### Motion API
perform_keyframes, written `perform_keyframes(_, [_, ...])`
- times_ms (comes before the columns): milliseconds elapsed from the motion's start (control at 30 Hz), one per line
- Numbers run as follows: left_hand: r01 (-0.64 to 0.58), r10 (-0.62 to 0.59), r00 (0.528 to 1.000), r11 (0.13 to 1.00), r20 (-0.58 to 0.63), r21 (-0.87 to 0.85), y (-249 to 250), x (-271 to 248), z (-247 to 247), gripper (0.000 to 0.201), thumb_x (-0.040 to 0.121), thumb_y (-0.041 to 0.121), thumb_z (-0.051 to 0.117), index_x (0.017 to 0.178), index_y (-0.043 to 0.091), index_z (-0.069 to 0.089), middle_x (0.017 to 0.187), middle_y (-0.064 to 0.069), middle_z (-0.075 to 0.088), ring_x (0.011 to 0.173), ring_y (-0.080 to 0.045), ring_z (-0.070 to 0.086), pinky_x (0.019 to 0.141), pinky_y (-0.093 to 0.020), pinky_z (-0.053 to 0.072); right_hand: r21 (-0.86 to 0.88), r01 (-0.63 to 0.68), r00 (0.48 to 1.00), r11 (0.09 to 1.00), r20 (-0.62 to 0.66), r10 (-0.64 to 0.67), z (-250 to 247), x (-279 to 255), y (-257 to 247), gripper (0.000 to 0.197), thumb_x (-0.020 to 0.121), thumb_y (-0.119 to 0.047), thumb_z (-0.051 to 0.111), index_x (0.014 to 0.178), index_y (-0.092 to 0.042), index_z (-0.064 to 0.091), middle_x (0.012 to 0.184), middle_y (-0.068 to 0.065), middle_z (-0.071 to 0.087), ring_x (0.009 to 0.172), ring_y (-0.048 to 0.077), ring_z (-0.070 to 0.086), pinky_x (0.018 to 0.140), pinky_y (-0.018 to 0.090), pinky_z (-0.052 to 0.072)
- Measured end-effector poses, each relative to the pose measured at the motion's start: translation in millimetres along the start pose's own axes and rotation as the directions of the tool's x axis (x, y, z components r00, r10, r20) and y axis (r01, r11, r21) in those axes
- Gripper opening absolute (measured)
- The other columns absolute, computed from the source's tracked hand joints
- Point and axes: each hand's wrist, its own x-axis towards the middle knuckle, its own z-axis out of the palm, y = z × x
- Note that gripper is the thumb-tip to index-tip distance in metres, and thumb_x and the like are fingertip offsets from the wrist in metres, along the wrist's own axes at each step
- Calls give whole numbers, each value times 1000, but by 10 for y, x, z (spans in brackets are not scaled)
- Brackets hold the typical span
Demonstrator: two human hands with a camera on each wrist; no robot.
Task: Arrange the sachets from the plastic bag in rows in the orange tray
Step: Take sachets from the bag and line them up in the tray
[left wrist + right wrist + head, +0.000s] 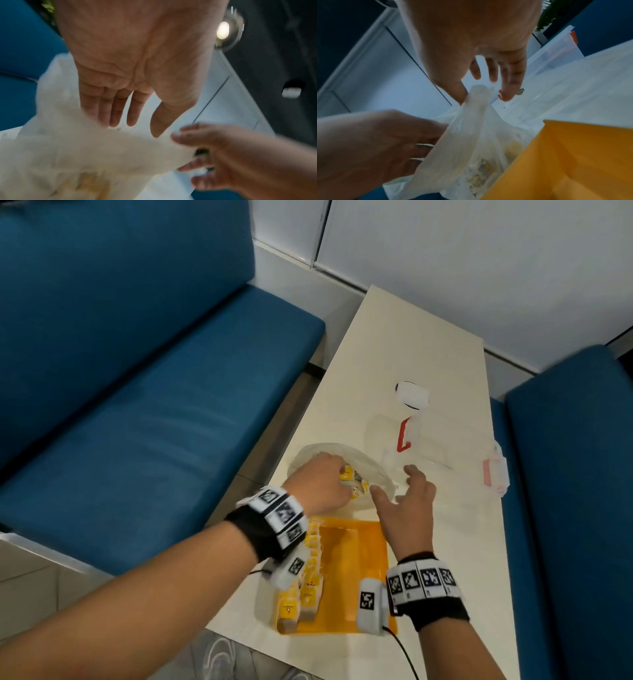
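A thin white plastic bag lies on the table just beyond the orange tray. Yellow-and-white sachets show in its open mouth. My left hand reaches into that mouth; in the left wrist view its fingers are straight and hold nothing that I can see. My right hand is at the bag's right rim. In the right wrist view the rim is drawn up into a peak at the thumb and fingers. A row of sachets stands along the tray's left side.
Clear plastic containers with a red latch and a pink latch stand behind and right of the bag. A small white object lies farther back. Blue benches flank the narrow cream table.
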Motion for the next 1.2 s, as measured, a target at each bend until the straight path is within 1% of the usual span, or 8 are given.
perform_keyframes(100, [67,-89,992,974,92,217,-29,357,154,27,89,39,63,101,15,67,106,-3,69,92,-19,66,80,-33,56,1,8,997,1000,74,-8,122,93,21,45,88,-13,68,131,-15,51,118,9,58,106,26,59,84,26,42])
perform_keyframes(267, [54,-206,949,851,239,522,-179,728,308,62,87,65,61,125,16,63,118,-6,65,112,-27,61,100,-41,51,-32,56,993,998,108,-52,192,36,-20,34,89,-3,62,121,-13,59,118,6,60,104,17,54,86,19,37])
perform_keyframes(400, [17,-214,936,821,279,571,-341,977,451,75,84,77,55,139,26,57,139,0,60,127,-28,54,108,-45,43,-27,76,989,997,132,-72,220,5,-30,35,89,-1,60,121,-15,58,119,5,58,109,19,56,87,20,38])
perform_keyframes(567, [-15,-144,969,778,201,629,-488,1109,515,73,79,70,65,136,25,56,135,-2,61,118,-29,59,96,-43,48,-23,83,988,996,129,-79,186,22,-73,34,90,-1,59,121,-15,57,118,4,57,109,19,56,87,20,40])
perform_keyframes(700, [-44,-141,964,751,224,659,-642,1303,642,76,79,68,65,141,27,52,142,-3,58,122,-30,58,98,-49,49,-25,83,989,996,125,-79,136,46,-97,35,91,-1,58,123,-15,56,119,4,56,109,18,55,88,21,42])
perform_keyframes(933, [-94,-109,965,711,240,697,-633,1269,609,69,82,56,71,143,29,51,144,2,57,125,-26,58,97,-43,49,-21,68,989,997,133,-65,104,48,-83,36,91,-1,58,124,-16,55,121,2,56,109,16,55,87,20,43])
perform_keyframes(1100, [-90,-122,958,733,261,675,-757,1466,800,75,75,60,73,142,33,50,144,3,57,119,-28,60,92,-47,52,-26,65,990,998,130,-61,90,52,-67,36,92,-2,58,124,-17,55,121,2,56,109,16,55,88,21,46])
perform_keyframes(1200, [-103,-90,963,745,252,659,-653,1340,711,74,81,56,73,146,30,47,148,2,53,126,-28,57,97,-47,49,-28,61,990,998,132,-57,85,52,-75,36,92,-2,58,124,-18,54,122,2,55,111,17,55,91,25,49])
